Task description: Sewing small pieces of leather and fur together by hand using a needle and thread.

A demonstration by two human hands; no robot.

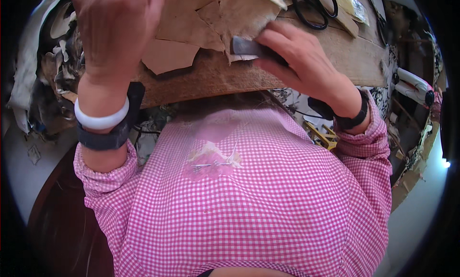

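On the wooden bench (366,54), far right, we see black loop handles (313,26), a pale strip (347,22) and a clear packet (359,11). Scraps (62,64) heap to our left; near left, we have a dark reddish-brown surface (67,219). Something yellow (322,136) sits below, right.

One head view: wide fisheye on the wearer's head, facing steeply down, upright. Close range: shirt (239,210) fills lower middle, bench (206,83) crosses the top, left hand (115,30) cut by upper edge, right hand (304,54) in frame. Rim dark.
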